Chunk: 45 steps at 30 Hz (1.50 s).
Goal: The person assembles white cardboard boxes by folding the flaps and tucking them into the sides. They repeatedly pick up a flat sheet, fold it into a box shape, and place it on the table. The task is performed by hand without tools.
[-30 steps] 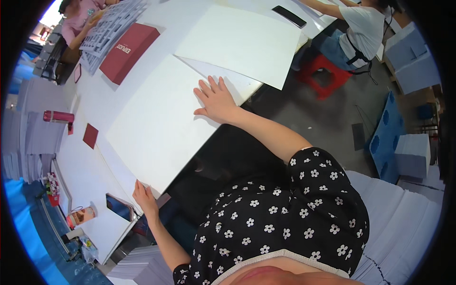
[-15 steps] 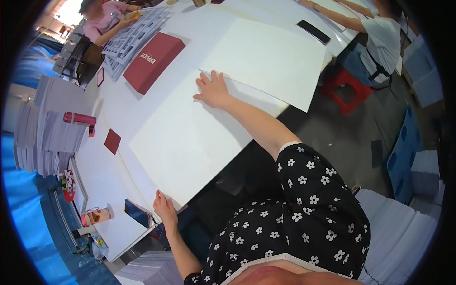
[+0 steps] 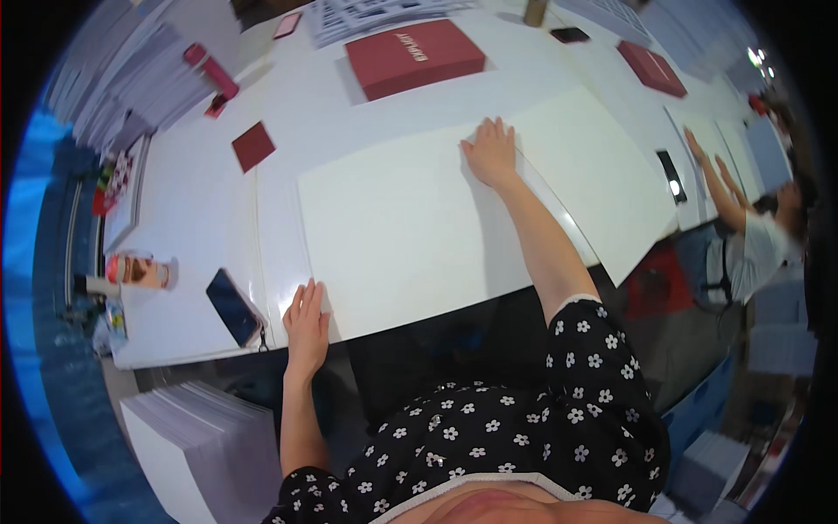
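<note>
A large white sheet [image 3: 393,244] lies flat on the white table in front of me. My left hand [image 3: 305,327] rests at its near left corner, fingers stretched out and pointing away from me. At the sheet's far right edge, my right hand [image 3: 491,157] presses down with open, spread fingers. A second white sheet or board [image 3: 602,166] lies against the first on the right, and one corner juts past the table's front edge. Neither hand grips anything.
Beyond the sheets stands a dark red box [image 3: 415,61]. A dark red square card [image 3: 253,146] and a phone [image 3: 231,306] lie on the left, near a pink bottle [image 3: 211,70]. Paper stacks [image 3: 196,445] stand lower left. A co-worker [image 3: 751,244] works at the right.
My view has swung round, so the table now runs more level across the picture and its things sit elsewhere in it. Both hands remain on the sheet, fingers still extended.
</note>
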Each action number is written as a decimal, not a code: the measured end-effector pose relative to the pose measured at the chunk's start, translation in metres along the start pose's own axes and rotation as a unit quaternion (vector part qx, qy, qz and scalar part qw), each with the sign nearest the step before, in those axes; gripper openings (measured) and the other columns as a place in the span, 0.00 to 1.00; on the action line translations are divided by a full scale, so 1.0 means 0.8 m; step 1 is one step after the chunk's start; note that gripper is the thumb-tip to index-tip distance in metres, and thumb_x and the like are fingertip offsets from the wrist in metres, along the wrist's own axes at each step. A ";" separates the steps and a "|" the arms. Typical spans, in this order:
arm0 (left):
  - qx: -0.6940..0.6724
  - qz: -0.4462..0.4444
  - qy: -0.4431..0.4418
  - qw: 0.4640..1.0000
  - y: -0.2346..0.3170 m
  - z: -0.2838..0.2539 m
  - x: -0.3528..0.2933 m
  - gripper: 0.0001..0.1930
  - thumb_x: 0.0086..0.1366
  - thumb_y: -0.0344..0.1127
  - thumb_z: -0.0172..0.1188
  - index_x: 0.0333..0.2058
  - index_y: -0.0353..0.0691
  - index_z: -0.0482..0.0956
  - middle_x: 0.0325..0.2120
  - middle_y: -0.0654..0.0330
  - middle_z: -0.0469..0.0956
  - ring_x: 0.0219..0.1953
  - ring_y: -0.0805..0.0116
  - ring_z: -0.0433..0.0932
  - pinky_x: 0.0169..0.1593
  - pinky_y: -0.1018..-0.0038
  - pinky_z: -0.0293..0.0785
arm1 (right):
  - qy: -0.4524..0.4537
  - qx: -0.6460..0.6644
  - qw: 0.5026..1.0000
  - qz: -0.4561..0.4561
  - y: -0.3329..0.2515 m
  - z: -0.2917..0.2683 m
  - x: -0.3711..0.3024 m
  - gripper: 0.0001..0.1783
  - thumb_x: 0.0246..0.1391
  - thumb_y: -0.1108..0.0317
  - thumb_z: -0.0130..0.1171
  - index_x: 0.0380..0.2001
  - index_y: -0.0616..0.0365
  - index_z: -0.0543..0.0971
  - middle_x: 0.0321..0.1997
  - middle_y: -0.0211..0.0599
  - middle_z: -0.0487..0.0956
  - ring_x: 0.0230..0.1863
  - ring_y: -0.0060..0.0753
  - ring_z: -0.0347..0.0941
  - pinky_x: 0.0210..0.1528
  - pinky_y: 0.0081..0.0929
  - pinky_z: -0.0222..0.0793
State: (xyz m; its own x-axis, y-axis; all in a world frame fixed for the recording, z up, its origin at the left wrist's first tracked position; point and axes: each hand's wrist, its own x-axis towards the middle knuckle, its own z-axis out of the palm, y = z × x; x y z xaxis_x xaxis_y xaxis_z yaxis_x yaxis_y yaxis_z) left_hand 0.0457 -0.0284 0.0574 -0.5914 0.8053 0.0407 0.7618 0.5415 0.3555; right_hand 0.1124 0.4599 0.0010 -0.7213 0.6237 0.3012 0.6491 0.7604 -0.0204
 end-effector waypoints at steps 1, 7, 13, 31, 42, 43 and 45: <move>-0.006 -0.005 0.002 1.000 -0.001 0.000 -0.004 0.28 0.66 0.28 0.53 0.65 0.38 0.62 0.67 0.50 0.61 0.70 0.52 0.55 0.68 0.57 0.49 | -0.021 0.006 1.000 0.011 -0.014 -0.001 -0.001 0.37 0.64 0.43 0.45 0.63 0.63 0.65 0.71 0.55 0.60 0.75 0.63 0.44 0.72 0.65 0.34; -0.016 0.001 0.046 0.999 -0.002 0.004 -0.007 0.27 0.65 0.29 0.53 0.64 0.38 0.64 0.65 0.52 0.64 0.69 0.52 0.57 0.68 0.56 0.49 | -0.111 0.031 0.992 -0.053 -0.140 -0.018 -0.007 0.43 0.65 0.37 0.37 0.71 0.58 0.53 0.76 0.58 0.47 0.77 0.62 0.34 0.73 0.64 0.28; -0.009 -0.004 0.078 0.997 -0.005 0.005 -0.013 0.28 0.64 0.31 0.54 0.63 0.38 0.65 0.64 0.53 0.65 0.67 0.53 0.59 0.66 0.56 0.52 | -0.091 0.111 0.961 -0.237 -0.326 -0.020 -0.024 0.40 0.65 0.36 0.35 0.72 0.47 0.54 0.77 0.46 0.47 0.78 0.60 0.33 0.73 0.65 0.26; 0.074 0.051 0.061 0.994 -0.023 0.032 -0.022 0.28 0.70 0.34 0.47 0.67 0.38 0.59 0.68 0.48 0.58 0.71 0.48 0.53 0.68 0.52 0.48 | -0.072 0.251 0.900 -0.349 -0.176 -0.124 -0.316 0.45 0.57 0.35 0.50 0.69 0.51 0.59 0.76 0.47 0.51 0.77 0.54 0.39 0.75 0.58 0.33; 0.173 0.241 0.100 0.950 -0.063 0.068 -0.036 0.27 0.73 0.46 0.44 0.64 0.36 0.65 0.64 0.40 0.63 0.66 0.40 0.61 0.64 0.48 0.60 | 0.075 0.116 0.984 -0.113 0.085 -0.132 -0.365 0.25 0.61 0.62 0.54 0.61 0.48 0.70 0.68 0.51 0.64 0.69 0.54 0.60 0.70 0.48 0.55; 0.180 0.277 0.125 0.936 -0.084 0.072 -0.025 0.26 0.73 0.45 0.45 0.63 0.36 0.67 0.62 0.39 0.65 0.65 0.39 0.64 0.64 0.49 0.62 | 0.087 0.123 0.982 -0.115 0.088 -0.122 -0.360 0.24 0.61 0.64 0.53 0.60 0.48 0.71 0.68 0.51 0.65 0.69 0.53 0.60 0.71 0.47 0.55; 0.188 0.349 0.228 0.889 -0.083 0.069 -0.003 0.20 0.71 0.40 0.50 0.55 0.34 0.76 0.55 0.40 0.74 0.57 0.37 0.73 0.60 0.54 0.69 | 0.106 0.158 0.977 -0.100 0.081 -0.111 -0.350 0.23 0.61 0.67 0.51 0.60 0.48 0.72 0.66 0.53 0.67 0.68 0.51 0.62 0.71 0.46 0.55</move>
State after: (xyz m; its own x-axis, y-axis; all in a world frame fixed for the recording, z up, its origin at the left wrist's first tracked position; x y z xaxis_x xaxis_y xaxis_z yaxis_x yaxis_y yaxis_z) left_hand 0.0111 -0.0530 -0.0182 0.0790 0.8416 0.5343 0.9692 0.0605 -0.2385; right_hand 0.3775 0.3183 -0.0002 -0.7387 0.4302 0.5190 0.3688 0.9024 -0.2230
